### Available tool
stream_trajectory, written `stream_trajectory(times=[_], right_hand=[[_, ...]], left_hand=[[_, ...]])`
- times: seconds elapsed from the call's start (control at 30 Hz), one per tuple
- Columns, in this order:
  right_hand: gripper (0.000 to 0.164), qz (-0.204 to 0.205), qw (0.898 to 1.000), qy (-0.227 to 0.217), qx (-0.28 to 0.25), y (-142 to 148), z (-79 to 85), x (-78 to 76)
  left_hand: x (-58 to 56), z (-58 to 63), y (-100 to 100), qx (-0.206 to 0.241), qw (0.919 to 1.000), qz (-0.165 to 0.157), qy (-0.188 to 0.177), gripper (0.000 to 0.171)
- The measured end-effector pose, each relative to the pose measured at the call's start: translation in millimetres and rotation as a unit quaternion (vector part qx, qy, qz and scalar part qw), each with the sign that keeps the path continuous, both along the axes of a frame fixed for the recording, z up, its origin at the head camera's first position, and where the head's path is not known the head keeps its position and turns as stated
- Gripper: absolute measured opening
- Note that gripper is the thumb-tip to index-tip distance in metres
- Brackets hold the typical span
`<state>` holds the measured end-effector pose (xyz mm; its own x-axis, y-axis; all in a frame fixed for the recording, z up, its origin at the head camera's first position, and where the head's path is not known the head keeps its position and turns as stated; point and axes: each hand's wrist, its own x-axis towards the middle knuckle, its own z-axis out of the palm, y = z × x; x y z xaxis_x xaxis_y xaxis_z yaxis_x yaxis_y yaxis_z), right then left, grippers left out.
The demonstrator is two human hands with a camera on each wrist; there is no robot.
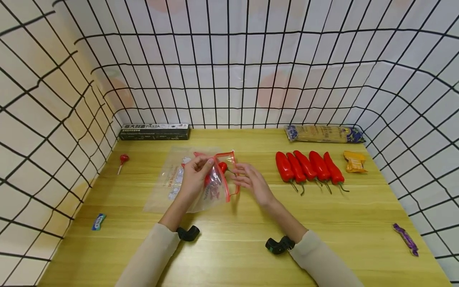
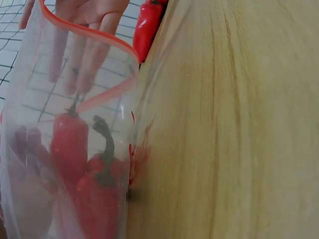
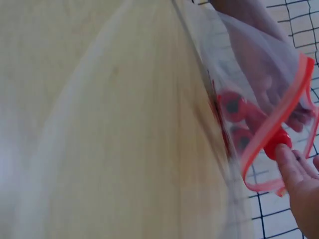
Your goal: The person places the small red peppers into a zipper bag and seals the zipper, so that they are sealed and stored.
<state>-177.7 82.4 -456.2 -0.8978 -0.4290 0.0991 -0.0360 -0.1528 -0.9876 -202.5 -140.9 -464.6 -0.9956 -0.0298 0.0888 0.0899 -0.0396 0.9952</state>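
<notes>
A clear zip bag [image 1: 226, 187] with a red-edged mouth is held up at its opening by my left hand [image 1: 195, 175], thumb and fingers pinching its upper side. Red chili peppers [image 2: 97, 199] show through the plastic, stems toward the mouth. Another red pepper [image 3: 279, 142] lies at the opening, crossing the red rim. My right hand [image 1: 255, 185] reaches in at the mouth from the right, its fingers nearly straight, fingertips right at this pepper's stem end. In the right wrist view the thumb is mostly out of frame.
Several red peppers [image 1: 310, 167] lie in a row at right. Behind stand a pasta box [image 1: 154, 132] and a noodle packet [image 1: 322, 134]. An orange packet [image 1: 355, 161], lollipop [image 1: 124, 158], small blue-green wrapper [image 1: 98, 222] and purple wrapped candy [image 1: 406, 240] lie around. Black wire mesh [image 1: 229, 65] encloses the table.
</notes>
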Motion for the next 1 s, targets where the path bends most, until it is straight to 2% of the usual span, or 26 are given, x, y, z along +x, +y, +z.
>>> stream_trajectory(times=[0.1, 0.23, 0.37, 0.47, 0.6, 0.73, 0.83, 0.9, 1.0], right_hand=[[0.066, 0.009, 0.999, -0.008, -0.037, -4, -1.4, 0.7], [0.069, -0.01, 0.998, -0.022, -0.066, -13, -3.3, -2.8], [0.068, -0.016, 0.998, -0.018, -0.065, -23, -4.6, -7.6], [0.065, -0.014, 0.999, -0.007, -0.043, -28, -4.7, -8.7], [0.061, -0.009, 1.0, 0.011, -0.025, -25, -2.8, -8.5], [0.054, -0.02, 0.999, 0.045, 0.023, -9, 2.0, -8.4], [0.047, -0.048, 0.993, 0.068, 0.081, 12, 5.9, -9.0], [0.041, -0.077, 0.986, 0.081, 0.128, 28, 8.9, -9.5], [0.036, -0.12, 0.965, 0.102, 0.208, 53, 13.2, -10.6]], left_hand=[[0.3, -0.4, 2, -0.001, 1.0, -0.001, 0.002, 0.027], [-0.1, -2.4, 6, -0.006, 0.9999, -0.008, 0.011, 0.027], [0.4, -2.6, 9, -0.001, 0.9993, -0.025, 0.026, 0.027], [0.9, -1.9, 11, 0.006, 0.9988, -0.038, 0.032, 0.029], [0.8, -0.8, 12, 0.017, 0.9988, -0.04, 0.023, 0.029], [0.1, 0.2, 10, 0.028, 0.999, -0.034, 0.001, 0.026], [0.3, 1.2, 8, 0.026, 0.9989, -0.038, -0.009, 0.024], [0.8, 1.7, 6, 0.027, 0.9989, -0.038, -0.01, 0.024], [1.7, 2.4, 3, 0.02, 0.9993, -0.031, -0.003, 0.025]])
